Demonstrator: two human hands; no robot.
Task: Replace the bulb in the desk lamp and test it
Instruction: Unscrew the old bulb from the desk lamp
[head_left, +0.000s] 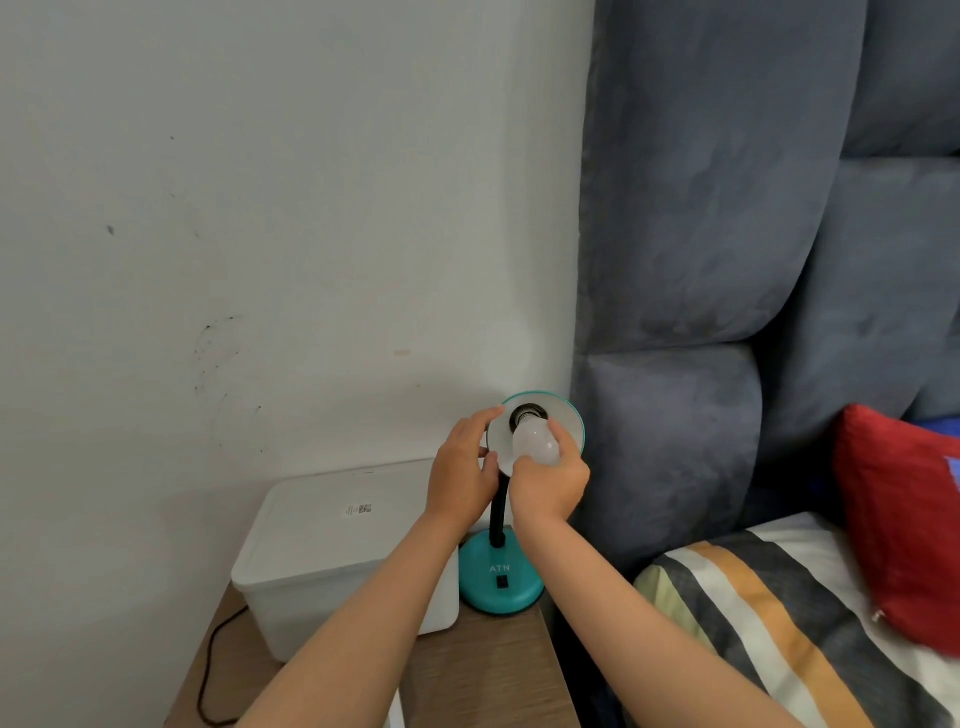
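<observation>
The right hand (549, 486) is wrapped around the white bulb (536, 442), whose base sits at the lamp's socket (528, 415), while the left hand (464, 470) grips the teal shade (568, 420) by its rim. Best to keep the bulb square to the socket and turn gently, shade held firm, so the thread doesn't cross.

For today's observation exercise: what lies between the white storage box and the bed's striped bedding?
In the head view, the teal lamp base stands between the white box and the striped bedding, on the wooden table.
</observation>
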